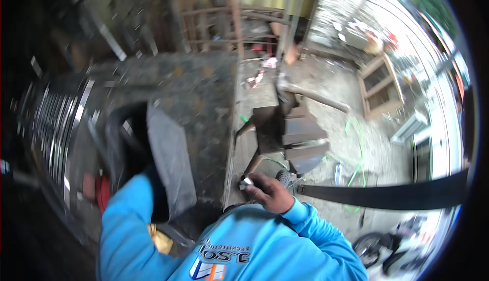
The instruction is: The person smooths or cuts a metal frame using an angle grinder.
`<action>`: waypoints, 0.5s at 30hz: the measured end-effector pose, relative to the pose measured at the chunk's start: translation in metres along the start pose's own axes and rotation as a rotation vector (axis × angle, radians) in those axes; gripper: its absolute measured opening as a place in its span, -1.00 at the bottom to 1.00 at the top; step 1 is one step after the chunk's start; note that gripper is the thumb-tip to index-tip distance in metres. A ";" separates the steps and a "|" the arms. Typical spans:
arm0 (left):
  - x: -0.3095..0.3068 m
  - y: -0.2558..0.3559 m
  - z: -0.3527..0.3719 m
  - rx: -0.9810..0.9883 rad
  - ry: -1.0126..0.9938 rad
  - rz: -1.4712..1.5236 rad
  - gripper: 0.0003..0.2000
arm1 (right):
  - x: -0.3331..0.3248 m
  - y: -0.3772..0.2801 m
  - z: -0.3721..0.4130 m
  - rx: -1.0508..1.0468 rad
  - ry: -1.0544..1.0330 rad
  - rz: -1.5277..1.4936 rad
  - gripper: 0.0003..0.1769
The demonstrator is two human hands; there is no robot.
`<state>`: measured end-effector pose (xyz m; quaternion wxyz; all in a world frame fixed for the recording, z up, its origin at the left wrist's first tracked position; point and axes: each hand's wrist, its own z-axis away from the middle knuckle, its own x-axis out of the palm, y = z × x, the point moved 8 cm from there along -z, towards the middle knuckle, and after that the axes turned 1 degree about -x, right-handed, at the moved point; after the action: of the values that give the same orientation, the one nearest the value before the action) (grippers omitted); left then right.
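My left arm in a blue sleeve reaches into a dark grey, open-topped bag or case (173,164) at the left. The hand itself is hidden inside or behind it, so its fingers do not show. My right hand (272,193) is in front of my chest, fingers curled round a small shiny metal piece (246,182) whose kind I cannot make out. Close to that hand runs a broad black strap (382,195) toward the right edge. Just beyond it stands a brown metal stand or machine (270,128) with a flat, plate-like part. The picture is smeared by motion.
A dark, stained worktop (204,87) lies ahead on the left, with metal bars (51,123) beside it. Green cord (360,143) and a bottle (338,173) are on the concrete floor. A wooden frame (381,85) and a motorcycle (374,248) stand at the right.
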<state>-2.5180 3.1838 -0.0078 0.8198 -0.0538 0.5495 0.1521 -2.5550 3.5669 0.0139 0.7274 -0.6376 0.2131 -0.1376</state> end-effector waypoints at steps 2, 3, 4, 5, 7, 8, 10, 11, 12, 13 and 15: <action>-0.012 0.006 0.002 -0.014 -0.003 0.040 -0.75 | -0.006 -0.011 0.000 -0.057 0.002 -0.016 -0.63; -0.018 0.012 0.007 -0.023 0.003 0.074 -0.75 | -0.007 -0.010 0.002 -0.040 -0.030 -0.042 -0.63; -0.023 0.015 0.014 -0.038 0.017 0.128 -0.75 | -0.006 -0.005 0.002 -0.102 -0.031 -0.014 -0.62; -0.031 0.022 0.023 -0.047 0.032 0.194 -0.75 | -0.004 -0.001 0.002 -0.164 -0.037 0.014 -0.61; -0.038 0.039 0.042 -0.066 0.066 0.351 -0.75 | -0.007 -0.004 0.005 -0.194 -0.014 0.010 -0.60; -0.041 0.050 0.052 -0.066 0.081 0.440 -0.74 | -0.007 -0.004 0.008 -0.203 -0.012 0.008 -0.60; -0.045 0.070 0.068 -0.062 0.111 0.616 -0.74 | -0.010 -0.003 0.014 -0.181 0.006 -0.025 -0.63; -0.046 0.082 0.075 -0.052 0.115 0.695 -0.74 | -0.011 -0.003 0.017 -0.169 0.008 -0.038 -0.65; -0.044 0.092 0.081 -0.041 0.121 0.770 -0.74 | -0.014 -0.005 0.019 -0.175 0.018 -0.041 -0.64; -0.043 0.102 0.085 -0.031 0.123 0.836 -0.74 | -0.015 -0.004 0.020 -0.140 0.018 -0.025 -0.64; -0.036 0.119 0.089 -0.010 0.110 0.948 -0.73 | -0.018 -0.002 0.022 -0.071 0.019 0.012 -0.64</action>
<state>-2.4888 3.3125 0.0696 0.6296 0.1909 0.5554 0.5086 -2.5600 3.5942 0.0208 0.7030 -0.6605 0.2288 -0.1315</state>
